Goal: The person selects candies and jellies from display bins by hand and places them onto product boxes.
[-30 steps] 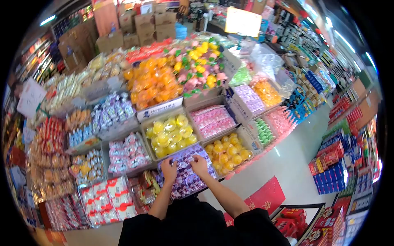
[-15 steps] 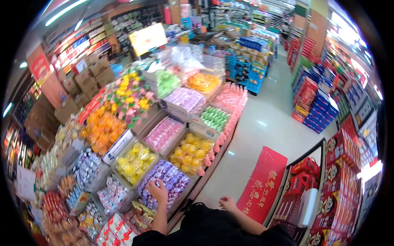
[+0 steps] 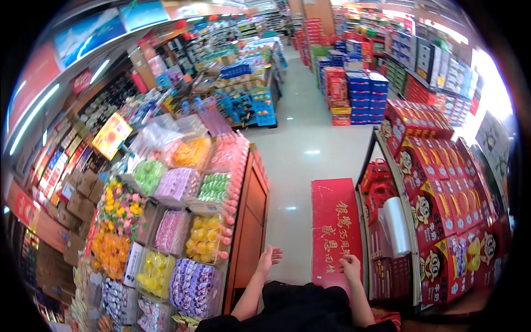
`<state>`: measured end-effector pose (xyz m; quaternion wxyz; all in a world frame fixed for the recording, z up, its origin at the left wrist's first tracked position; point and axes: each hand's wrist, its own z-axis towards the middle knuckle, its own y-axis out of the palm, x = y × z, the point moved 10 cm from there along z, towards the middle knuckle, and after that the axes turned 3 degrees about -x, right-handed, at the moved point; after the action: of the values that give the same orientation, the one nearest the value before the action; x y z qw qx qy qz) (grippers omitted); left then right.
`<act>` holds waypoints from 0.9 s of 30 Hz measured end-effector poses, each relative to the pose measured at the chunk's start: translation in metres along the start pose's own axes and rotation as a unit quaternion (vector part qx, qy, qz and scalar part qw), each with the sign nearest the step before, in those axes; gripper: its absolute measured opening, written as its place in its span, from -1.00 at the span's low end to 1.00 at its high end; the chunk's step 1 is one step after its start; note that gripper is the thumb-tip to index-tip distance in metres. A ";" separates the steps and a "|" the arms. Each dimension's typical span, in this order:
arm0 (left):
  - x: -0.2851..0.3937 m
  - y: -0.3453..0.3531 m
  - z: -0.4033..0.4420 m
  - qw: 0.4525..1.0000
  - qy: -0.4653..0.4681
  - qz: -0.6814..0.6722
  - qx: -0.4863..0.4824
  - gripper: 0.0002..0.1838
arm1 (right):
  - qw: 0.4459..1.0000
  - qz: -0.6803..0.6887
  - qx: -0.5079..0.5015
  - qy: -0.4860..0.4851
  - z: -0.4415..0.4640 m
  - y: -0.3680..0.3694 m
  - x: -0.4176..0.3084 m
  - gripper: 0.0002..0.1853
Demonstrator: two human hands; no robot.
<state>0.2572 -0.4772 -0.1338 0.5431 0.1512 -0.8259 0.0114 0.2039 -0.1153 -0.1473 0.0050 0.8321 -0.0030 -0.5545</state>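
Observation:
In the head view my left hand [image 3: 270, 260] hangs over the aisle beside the candy display, its fingers apart and nothing in it. My right hand [image 3: 349, 266] is above the red floor mat [image 3: 326, 213], fingers loosely bent and no object visible in it. Nearest my left hand, on the display, are purple-wrapped sweets [image 3: 191, 285] in a bin. Behind them sit bins of yellow round cups [image 3: 155, 271] and orange-yellow round cups [image 3: 203, 238]. Neither hand touches the goods.
The wooden side of the display [image 3: 247, 210] borders the aisle on the left. On the right stands a rack with a roll of clear plastic bags [image 3: 396, 227] and stacked red milk cartons [image 3: 442, 205]. Blue boxes [image 3: 368, 97] are stacked farther up the aisle floor [image 3: 293, 152].
My view has turned right, towards the aisle. My left hand has come away from above the purple-wrapped sweets and is now over the aisle. My right hand is now over the mat.

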 end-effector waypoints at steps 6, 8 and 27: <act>-0.012 0.114 0.024 0.988 -0.016 0.106 -0.111 -0.29 | 0.949 -0.101 0.229 -0.194 -0.007 -0.165 -0.013 -0.67; -0.025 0.144 0.030 0.975 -0.028 0.150 -0.164 -0.28 | 0.946 -0.042 0.270 -0.176 -0.033 -0.194 -0.039 -0.66; 0.030 0.614 -0.034 0.774 0.143 0.235 -0.571 -0.57 | 0.757 0.010 0.638 -0.143 -0.211 -0.406 -0.130 -0.55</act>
<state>0.1157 0.1081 -0.0032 0.6219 -0.3886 -0.6034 -0.3134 0.3488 0.2931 0.0489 -0.5215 0.5540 -0.3651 -0.5365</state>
